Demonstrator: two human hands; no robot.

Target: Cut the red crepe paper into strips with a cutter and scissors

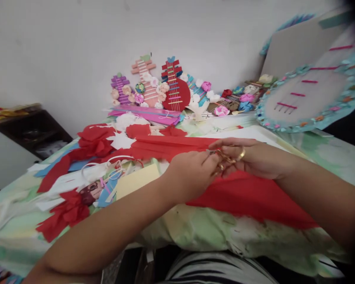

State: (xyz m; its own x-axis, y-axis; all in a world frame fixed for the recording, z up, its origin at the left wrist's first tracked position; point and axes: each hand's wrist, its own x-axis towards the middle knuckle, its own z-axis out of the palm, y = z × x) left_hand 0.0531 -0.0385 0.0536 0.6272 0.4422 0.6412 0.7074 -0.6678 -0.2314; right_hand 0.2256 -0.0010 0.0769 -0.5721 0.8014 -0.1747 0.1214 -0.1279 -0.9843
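- While both hands meet over the middle of the cloth-covered surface (195, 232) in the head view, the left hand (192, 173) has its grip together. Its fingers curl down and pinch the upper edge of a large red paper sheet (248, 197), which lies flat and reaches towards the near right edge.
- The right hand (256, 157) has its grip clamped on what look like small gold-coloured metal scissors (225, 159), with one finger through a loop. The blades point at the left fingertips and lie just beside them. Whether the blades are parted cannot be told.
- With metal that close to the pinching fingers, I judge a nicked fingertip to be the nearest danger, should either hand shift sideways.
- The red paper sheet looks thin and is pinned at one spot only. A pull from the left hand could tear it or slide it across the cloth.
- A long folded strip of red paper (165, 146) lies just behind the hands, so the scissor tips could catch it unnoticed.
- A pale yellow card (136, 179), loops of white ribbon (106, 167) and a crumpled red paper bow (65, 215) sit near the left forearm. A sweep of that arm could crease them or push them off.
- Guitar-shaped paper models (174, 88) by the wall and a round blue-trimmed board (310, 98) stand well apart and seem out of harm.
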